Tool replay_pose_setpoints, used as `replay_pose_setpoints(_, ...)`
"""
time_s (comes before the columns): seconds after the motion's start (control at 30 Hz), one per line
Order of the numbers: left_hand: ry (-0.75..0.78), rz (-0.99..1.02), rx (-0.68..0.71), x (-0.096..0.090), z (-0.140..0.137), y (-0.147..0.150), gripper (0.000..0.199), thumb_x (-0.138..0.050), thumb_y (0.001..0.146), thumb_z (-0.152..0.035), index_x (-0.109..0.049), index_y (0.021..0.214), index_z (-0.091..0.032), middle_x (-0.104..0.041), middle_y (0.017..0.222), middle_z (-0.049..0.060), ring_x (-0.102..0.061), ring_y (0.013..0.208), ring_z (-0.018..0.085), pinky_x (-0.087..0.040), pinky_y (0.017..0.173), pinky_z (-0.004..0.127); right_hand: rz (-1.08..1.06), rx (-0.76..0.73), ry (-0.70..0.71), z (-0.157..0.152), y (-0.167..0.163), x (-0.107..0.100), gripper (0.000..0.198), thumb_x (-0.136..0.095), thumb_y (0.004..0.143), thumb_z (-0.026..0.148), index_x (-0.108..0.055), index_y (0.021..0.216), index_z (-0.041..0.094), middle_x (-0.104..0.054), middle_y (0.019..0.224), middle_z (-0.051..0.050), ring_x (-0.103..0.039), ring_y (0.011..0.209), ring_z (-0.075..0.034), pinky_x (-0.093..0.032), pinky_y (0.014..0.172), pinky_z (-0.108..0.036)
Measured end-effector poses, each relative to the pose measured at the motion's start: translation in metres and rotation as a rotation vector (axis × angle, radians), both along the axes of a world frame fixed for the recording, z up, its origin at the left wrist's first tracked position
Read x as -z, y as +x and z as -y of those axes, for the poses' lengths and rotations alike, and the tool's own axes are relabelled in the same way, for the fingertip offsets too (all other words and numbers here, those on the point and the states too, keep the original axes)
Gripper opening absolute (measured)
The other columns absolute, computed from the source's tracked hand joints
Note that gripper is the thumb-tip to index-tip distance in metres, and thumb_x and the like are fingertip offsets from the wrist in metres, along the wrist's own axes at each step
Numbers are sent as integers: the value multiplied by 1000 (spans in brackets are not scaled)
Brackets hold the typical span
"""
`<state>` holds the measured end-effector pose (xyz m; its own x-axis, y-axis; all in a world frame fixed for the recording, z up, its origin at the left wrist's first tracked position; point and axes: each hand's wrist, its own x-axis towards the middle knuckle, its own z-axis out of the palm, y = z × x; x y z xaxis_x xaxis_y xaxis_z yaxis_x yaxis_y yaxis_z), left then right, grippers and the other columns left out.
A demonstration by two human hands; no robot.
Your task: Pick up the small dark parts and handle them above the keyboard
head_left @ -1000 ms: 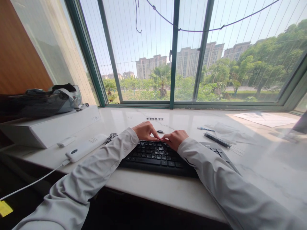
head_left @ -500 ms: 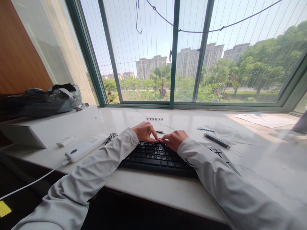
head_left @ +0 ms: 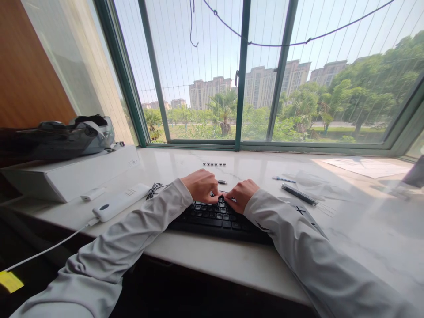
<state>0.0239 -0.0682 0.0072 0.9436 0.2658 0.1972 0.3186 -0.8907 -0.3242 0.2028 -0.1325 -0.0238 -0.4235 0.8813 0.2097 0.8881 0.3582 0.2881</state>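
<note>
A black keyboard [head_left: 205, 221] lies on the white sill in front of me, and several of its key positions look bare of caps. My left hand [head_left: 201, 186] is over the upper middle keys, its fingers closed and pointing down at them. Against it, my right hand [head_left: 242, 195] has its thumb and forefinger pressed together at the same spot. Whatever sits between the fingertips is too small to make out. Several small black keycaps [head_left: 214, 164] stand in a row beyond the hands. A dark cable plug [head_left: 222, 182] lies just behind the keyboard.
Left are a white power bank [head_left: 121, 204] with a white cable and a white box [head_left: 71, 174] bearing a dark bag [head_left: 66, 134]. Right are a black pen-like bundle [head_left: 299, 194], a small blue brush [head_left: 285, 179], clear plastic wrap [head_left: 308, 179] and a paper sheet [head_left: 366, 166].
My left hand has rolled over and come slightly lower on the keys, its fingers more curled. My right hand has shifted a little, thumb lower. The keycap row is unchanged.
</note>
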Motion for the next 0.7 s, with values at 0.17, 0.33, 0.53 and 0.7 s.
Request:
replay_pose_setpoints(0.17,57,-17,-48,3,7,5,28,-55,77,-35,-74,61,-22,-65,54,8,-58,51,17,-33,51,27,3,-16,-21,1,-2,-1,41,-39,89,41,-76,93,24,-73,80,-12,-67,73,-25,-41,63,-34)
replay_pose_setpoints(0.33,83,-19,-69,4,11,6,30,-54,77,-34,-72,58,-20,-64,55,9,-59,52,18,-35,52,28,12,-25,-43,3,-5,-4,42,-39,89,40,-76,94,21,-72,82,-15,-67,74,-28,-42,64,-36)
replay_pose_setpoints(0.53,83,-20,-85,5,12,8,34,-51,80,-36,-70,57,-19,-64,55,9,-60,53,19,-36,53,29,10,-22,-39,3,-7,-6,43,-38,89,37,-75,85,16,-72,80,-17,-68,74,-31,-43,64,-37)
replay_pose_setpoints(0.7,67,-18,-107,4,16,7,35,-51,82,-37,-71,59,-20,-65,56,9,-60,54,19,-38,54,29,20,-33,-30,3,-9,-6,42,-39,88,37,-75,85,15,-71,80,-18,-68,74,-31,-43,63,-37)
